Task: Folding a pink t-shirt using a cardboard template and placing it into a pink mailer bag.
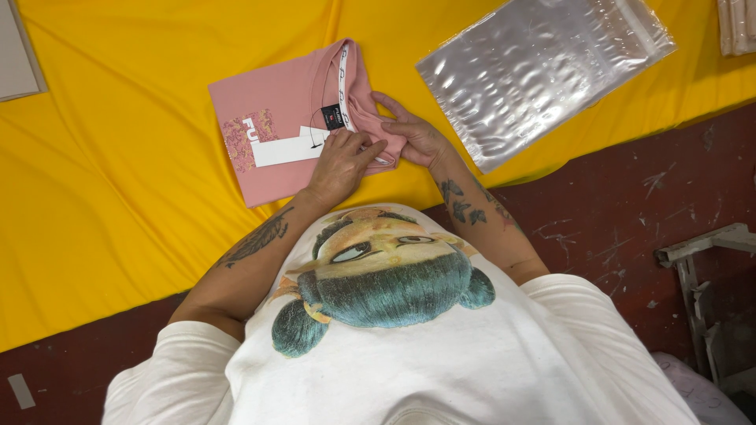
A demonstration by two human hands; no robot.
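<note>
A folded pink T-shirt (276,110) lies on the yellow cloth-covered table (118,197), collar toward me, with a white paper tag (283,148) and a small black label at the neck. My left hand (340,164) rests flat on the shirt's near edge, fingers over the tag's end. At the collar corner, my right hand (413,135) pinches the pink fabric. A clear plastic bag (543,67) lies flat to the right of the shirt, untouched.
The table's edge runs diagonally; beyond it is a dark red scuffed floor (630,205). A grey metal frame (705,291) stands at the right. Pale folded items sit at the top right corner (739,24) and top left corner (16,47).
</note>
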